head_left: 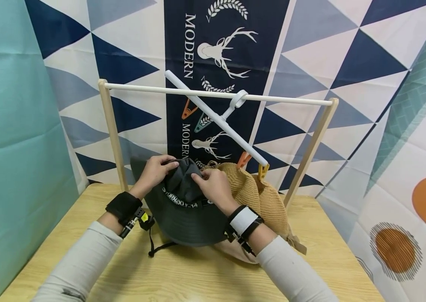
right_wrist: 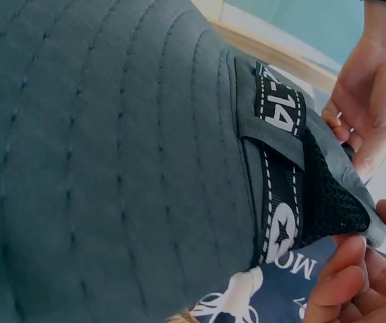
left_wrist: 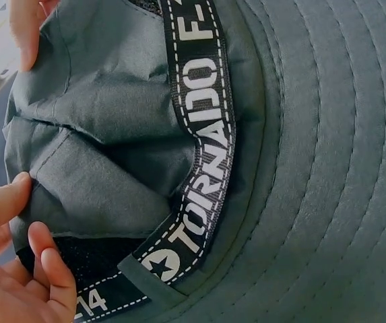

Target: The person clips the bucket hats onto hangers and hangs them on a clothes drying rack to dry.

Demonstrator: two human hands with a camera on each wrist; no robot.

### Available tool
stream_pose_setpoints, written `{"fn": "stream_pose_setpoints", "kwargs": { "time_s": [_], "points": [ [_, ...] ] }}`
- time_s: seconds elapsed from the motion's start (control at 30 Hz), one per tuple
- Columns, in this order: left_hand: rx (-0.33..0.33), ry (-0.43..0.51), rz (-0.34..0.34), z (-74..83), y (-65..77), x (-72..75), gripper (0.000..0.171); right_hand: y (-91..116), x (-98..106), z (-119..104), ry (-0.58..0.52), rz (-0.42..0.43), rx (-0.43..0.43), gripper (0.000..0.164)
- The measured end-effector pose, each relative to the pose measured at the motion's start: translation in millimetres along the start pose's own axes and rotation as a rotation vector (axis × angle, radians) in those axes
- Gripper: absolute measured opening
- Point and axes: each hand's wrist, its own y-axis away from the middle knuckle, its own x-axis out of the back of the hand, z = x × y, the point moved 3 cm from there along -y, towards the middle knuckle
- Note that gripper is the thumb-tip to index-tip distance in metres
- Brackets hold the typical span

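A dark grey bucket hat (head_left: 194,224) with a lettered black band (left_wrist: 209,121) is held up over the table, brim toward me. My left hand (head_left: 156,172) pinches the left side of its crown, thumb on the near face. Opposite it, my right hand (head_left: 216,186) pinches the crown's right side near a black mesh patch (right_wrist: 331,195). The crown's cloth is creased between the hands. A black chin cord (head_left: 151,247) dangles below the brim at left. Behind the right hand, a tan straw hat (head_left: 273,205) hangs from an orange clip (head_left: 243,159) and a yellow clip (head_left: 263,171).
The clips belong to a white hanger bar (head_left: 216,119), tilted down to the right and hooked on the rail (head_left: 288,100) of a wooden-legged rack. Another orange clip (head_left: 188,110) and a green clip (head_left: 202,122) hang farther left. Pale fabric (head_left: 237,253) lies on the wooden table (head_left: 160,279).
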Motion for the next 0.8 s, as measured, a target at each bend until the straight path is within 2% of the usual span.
{"fn": "stream_pose_setpoints", "kwargs": {
  "time_s": [0.33, 0.53, 0.8],
  "points": [
    [-0.011, -0.002, 0.0, 5.6, -3.1, 5.4, 0.025, -9, 5, 0, 0.004, -0.021, 0.032, 0.034],
    [-0.043, -0.016, 0.02, 8.3, -7.1, 9.8, 0.025, -15, 16, -1, -0.051, 0.005, -0.015, 0.041],
    [-0.071, -0.008, 0.044, 12.2, -9.0, 8.3, 0.025, -31, 31, -12, -0.056, 0.087, 0.016, 0.051]
  ]
}}
